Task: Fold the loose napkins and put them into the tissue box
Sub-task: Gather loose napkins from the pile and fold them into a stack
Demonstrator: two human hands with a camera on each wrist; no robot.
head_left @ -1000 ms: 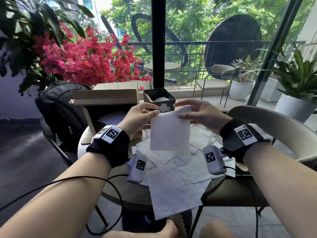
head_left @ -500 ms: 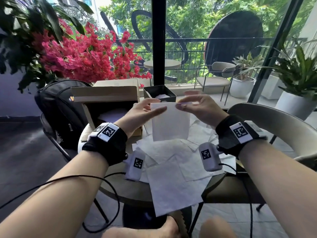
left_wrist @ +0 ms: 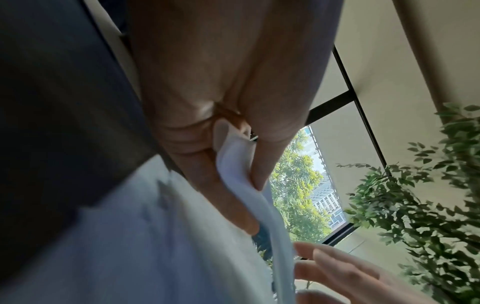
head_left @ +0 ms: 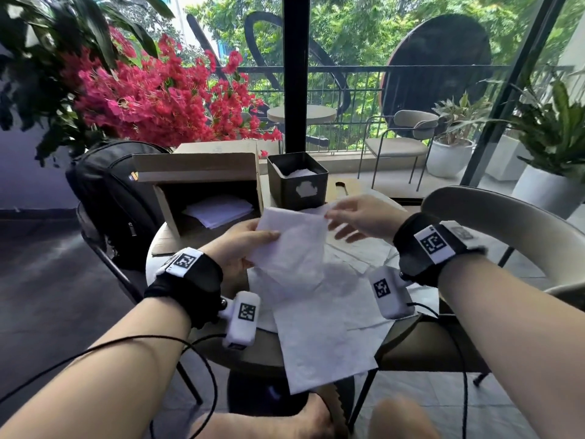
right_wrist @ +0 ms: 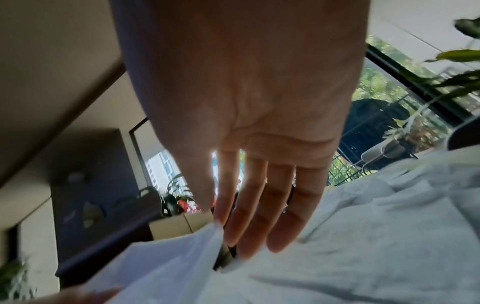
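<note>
One napkin (head_left: 292, 245) is held up above the round table (head_left: 253, 359), just in front of the dark tissue box (head_left: 297, 182), which stands at twelve o'clock from it with white paper already showing inside. The sheet's left edge is pinched by the left hand (head_left: 240, 248), thumb on top and fingers beneath; in the left wrist view the paper is seen clamped between thumb and fingers. Its upper right corner is met by the right hand (head_left: 361, 218), whose fingers are stretched nearly straight. The right wrist view shows the fingertips (right_wrist: 233, 232) at the paper's edge, but whether the corner is actually nipped cannot be told. The napkin is probably kept off the table so that its halves can be brought together cleanly, and kept close to the box so that little travel is needed afterwards.

More loose napkins (head_left: 323, 337) are spread over the table at six o'clock from the held sheet, one hanging past the near rim. At ten o'clock an open cardboard box (head_left: 196, 172) with white sheets inside is set, a black backpack (head_left: 107, 188) beyond it at nine o'clock. Much of the task is judged to remain.
</note>
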